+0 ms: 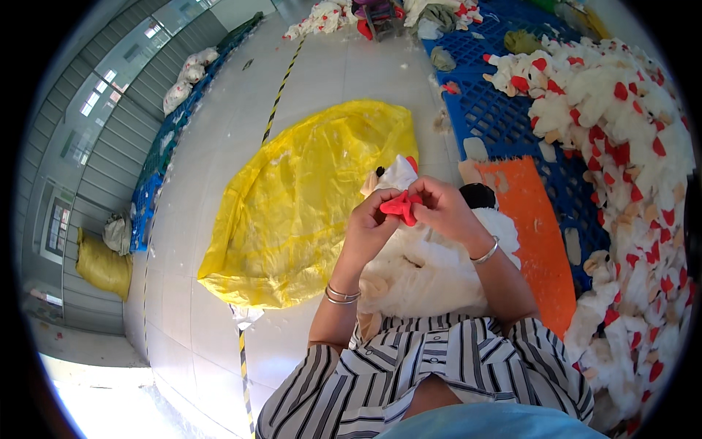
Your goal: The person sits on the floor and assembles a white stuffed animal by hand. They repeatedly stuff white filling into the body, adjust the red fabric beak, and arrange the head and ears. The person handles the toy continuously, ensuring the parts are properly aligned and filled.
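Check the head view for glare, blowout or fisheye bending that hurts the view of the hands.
Head view: both hands, left hand and right hand, and the red fabric piece are sharp and evenly lit; floor at lower left is blown out white; yellow plastic bag shows mild sheen; striped floor tape curves toward the rim; black vignette surrounds the picture.

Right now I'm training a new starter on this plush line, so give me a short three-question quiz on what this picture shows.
1. True or false: both hands grip the red piece.
2. What lies on the floor to the person's left? A) yellow plastic sheet B) green net C) cardboard box
3. Fill in: the white plush toy rests on the person's ____.

Key: 1 true, the left hand and right hand pinch it together. 2 A, the yellow plastic sheet. 3 lap.
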The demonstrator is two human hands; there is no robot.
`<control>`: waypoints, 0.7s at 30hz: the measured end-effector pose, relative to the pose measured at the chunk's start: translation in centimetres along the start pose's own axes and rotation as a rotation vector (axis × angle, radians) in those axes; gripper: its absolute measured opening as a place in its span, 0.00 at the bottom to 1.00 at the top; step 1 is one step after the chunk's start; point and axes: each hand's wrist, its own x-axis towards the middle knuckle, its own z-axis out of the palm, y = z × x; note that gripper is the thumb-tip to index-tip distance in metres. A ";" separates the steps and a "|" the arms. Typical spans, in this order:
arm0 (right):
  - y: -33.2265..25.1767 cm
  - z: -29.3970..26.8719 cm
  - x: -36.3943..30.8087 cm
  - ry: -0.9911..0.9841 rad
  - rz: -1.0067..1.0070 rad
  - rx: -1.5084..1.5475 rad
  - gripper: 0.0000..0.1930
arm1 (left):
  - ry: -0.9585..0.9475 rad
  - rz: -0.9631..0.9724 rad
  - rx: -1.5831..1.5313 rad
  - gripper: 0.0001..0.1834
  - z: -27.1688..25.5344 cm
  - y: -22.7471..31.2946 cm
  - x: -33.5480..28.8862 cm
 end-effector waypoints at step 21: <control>-1.7 -1.5 6.0 0.107 -0.333 -0.165 0.06 | 0.375 0.090 -0.136 0.08 -2.5 1.2 2.6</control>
